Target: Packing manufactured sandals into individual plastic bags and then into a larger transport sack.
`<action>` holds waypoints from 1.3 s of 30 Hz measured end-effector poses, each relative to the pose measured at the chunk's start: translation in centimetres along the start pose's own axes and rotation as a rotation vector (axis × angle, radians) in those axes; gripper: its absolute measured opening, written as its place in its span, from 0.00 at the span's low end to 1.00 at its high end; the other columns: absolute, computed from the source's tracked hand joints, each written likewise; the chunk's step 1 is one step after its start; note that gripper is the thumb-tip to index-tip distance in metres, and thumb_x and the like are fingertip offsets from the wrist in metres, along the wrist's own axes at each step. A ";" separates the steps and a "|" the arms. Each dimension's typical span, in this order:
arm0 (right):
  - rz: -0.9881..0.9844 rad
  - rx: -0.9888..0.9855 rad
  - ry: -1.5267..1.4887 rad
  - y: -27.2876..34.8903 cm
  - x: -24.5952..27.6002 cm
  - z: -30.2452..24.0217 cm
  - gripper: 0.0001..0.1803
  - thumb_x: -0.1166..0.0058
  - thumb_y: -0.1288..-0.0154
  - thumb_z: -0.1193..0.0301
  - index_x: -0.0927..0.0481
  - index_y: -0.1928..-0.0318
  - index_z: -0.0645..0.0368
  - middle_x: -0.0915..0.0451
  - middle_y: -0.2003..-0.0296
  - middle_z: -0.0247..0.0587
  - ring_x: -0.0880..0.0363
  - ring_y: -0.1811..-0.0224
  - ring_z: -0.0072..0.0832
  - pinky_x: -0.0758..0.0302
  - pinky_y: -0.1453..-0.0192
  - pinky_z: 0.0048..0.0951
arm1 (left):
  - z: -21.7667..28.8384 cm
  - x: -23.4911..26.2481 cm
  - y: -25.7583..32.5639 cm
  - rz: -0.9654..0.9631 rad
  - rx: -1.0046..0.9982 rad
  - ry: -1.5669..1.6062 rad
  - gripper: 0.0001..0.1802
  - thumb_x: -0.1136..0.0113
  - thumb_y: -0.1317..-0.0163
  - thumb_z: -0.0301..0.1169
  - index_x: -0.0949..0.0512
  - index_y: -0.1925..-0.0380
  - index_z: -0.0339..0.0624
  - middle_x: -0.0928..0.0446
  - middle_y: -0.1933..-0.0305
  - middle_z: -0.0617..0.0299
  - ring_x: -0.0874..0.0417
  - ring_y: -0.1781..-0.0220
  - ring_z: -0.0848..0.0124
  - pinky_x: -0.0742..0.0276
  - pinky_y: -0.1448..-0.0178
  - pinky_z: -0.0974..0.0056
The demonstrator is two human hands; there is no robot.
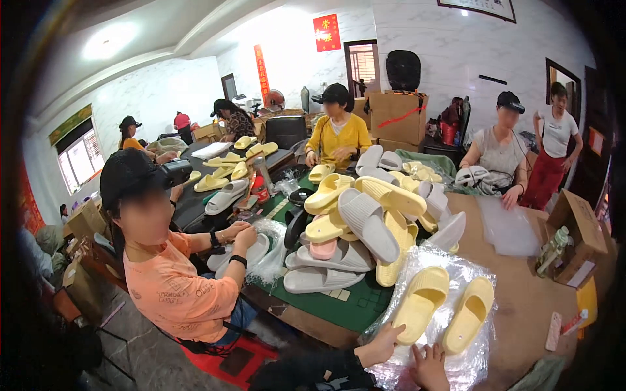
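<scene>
Two yellow slide slippers lie side by side, soles down, on a stack of clear plastic bags [479, 274] at the table's near right. My left hand [380, 345] comes in from a dark sleeve and has its fingers closed at the heel edge of the left slipper [422, 303]. Just below the heel of the right slipper [471, 316], my right hand [430, 369] rests on the shiny plastic with its fingers apart. Nothing shows in that hand.
A pile of yellow and grey slippers [368, 225] rises beyond the bags on a green mat [352, 306]. To the right are flat plastic sheets [505, 225], a bottle [553, 251] and an open carton [577, 238]. A co-worker in orange [189, 293] sits at left; others work across the table.
</scene>
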State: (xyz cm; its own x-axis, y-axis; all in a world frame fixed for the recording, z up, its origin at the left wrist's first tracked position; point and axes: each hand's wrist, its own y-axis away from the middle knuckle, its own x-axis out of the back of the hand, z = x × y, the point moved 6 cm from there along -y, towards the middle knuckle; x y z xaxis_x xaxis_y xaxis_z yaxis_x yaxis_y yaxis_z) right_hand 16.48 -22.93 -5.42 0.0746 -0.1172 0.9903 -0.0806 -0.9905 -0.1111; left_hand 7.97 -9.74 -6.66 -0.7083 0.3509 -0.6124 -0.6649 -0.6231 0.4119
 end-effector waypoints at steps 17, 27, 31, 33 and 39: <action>-0.283 -0.085 -0.347 -3.3 9.2 7.1 0.29 0.42 0.45 0.65 0.29 0.41 0.58 0.26 0.55 0.59 0.27 0.51 0.52 0.28 0.47 0.44 | -0.2 -0.9 3.1 0.094 0.007 0.128 0.24 0.52 0.30 0.35 0.42 0.37 0.39 0.29 0.43 0.55 0.24 0.45 0.67 0.26 0.44 0.60; -0.244 -0.195 -0.217 -10.6 7.3 7.8 0.21 0.50 0.37 0.58 0.23 0.46 0.53 0.26 0.52 0.55 0.29 0.47 0.51 0.31 0.41 0.45 | -0.6 1.9 1.6 -0.022 0.035 0.061 0.21 0.56 0.29 0.34 0.40 0.39 0.37 0.29 0.42 0.56 0.26 0.43 0.64 0.32 0.37 0.58; -0.149 -0.222 -0.213 -9.8 6.8 8.1 0.20 0.50 0.37 0.58 0.22 0.48 0.53 0.27 0.57 0.56 0.29 0.50 0.52 0.30 0.43 0.45 | 0.3 1.6 2.9 0.031 0.036 0.263 0.22 0.54 0.29 0.35 0.41 0.38 0.42 0.29 0.42 0.55 0.27 0.40 0.59 0.32 0.37 0.54; -0.089 -0.316 -0.290 -9.7 6.9 8.5 0.23 0.47 0.38 0.55 0.22 0.48 0.56 0.29 0.51 0.58 0.31 0.46 0.58 0.31 0.42 0.45 | 0.2 1.3 2.8 0.026 0.023 0.263 0.23 0.54 0.29 0.35 0.41 0.38 0.42 0.30 0.41 0.55 0.28 0.40 0.60 0.33 0.37 0.54; -0.043 -0.294 -0.266 -10.2 4.1 12.1 0.32 0.48 0.39 0.53 0.32 0.37 0.54 0.30 0.46 0.67 0.33 0.41 0.59 0.34 0.37 0.45 | -1.0 0.9 2.0 -0.124 0.011 -0.003 0.22 0.52 0.32 0.29 0.38 0.40 0.35 0.29 0.42 0.53 0.27 0.41 0.65 0.30 0.39 0.61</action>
State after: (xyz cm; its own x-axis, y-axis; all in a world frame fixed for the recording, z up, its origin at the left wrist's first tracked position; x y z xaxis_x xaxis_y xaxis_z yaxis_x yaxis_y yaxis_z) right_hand 29.59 -14.14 -1.26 0.3359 -0.1284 0.9331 -0.3503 -0.9366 -0.0028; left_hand 6.21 -11.35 -7.04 -0.6211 0.4269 -0.6572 -0.7500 -0.5672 0.3404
